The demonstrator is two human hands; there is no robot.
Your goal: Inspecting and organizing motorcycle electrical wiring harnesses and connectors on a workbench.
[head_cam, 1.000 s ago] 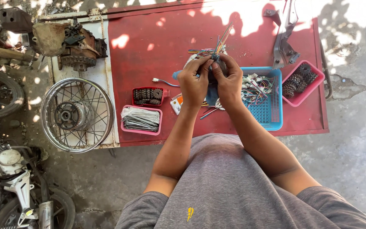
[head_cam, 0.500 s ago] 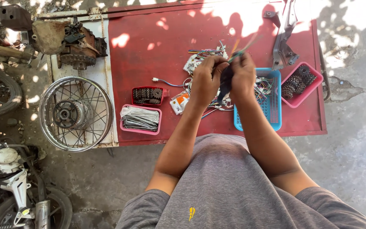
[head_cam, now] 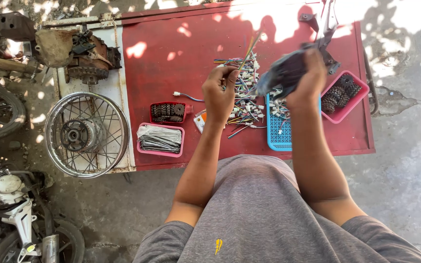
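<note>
Outdoor concrete yard, dappled sun, red surface (head_cam: 171, 44) seen from above; only the head view.

Left hand (head_cam: 219, 95) is closed in a loose fist over the middle of the surface, fingers curled around thin coloured wires (head_cam: 247, 53) that stick up and away beyond the knuckles. The wire bundle with white connectors (head_cam: 245, 92) lies on the surface just to the right of this hand, touching or almost touching it; exact contact is hard to tell.

Right hand (head_cam: 309, 73) is raised over the surface, fingers clamped around a dark blurred bundle (head_cam: 284, 70) that juts out to its left, toward the left hand. The bundle is motion-blurred, so its kind is unclear. The two hands are apart, with the loose wires between them.

Blue basket (head_cam: 279, 131) sits below the right hand, partly under the wrist, with more connectors in it. Pink tray of sprockets (head_cam: 344, 95) is just right of the right hand. Left of the left hand is a small red tray of chain parts (head_cam: 167, 112), and nearer the person a pink tray of spokes (head_cam: 160, 139). A spoked wheel (head_cam: 86, 134) lies well left of both hands, at the surface edge, with an engine block (head_cam: 79, 51) beyond it.
</note>
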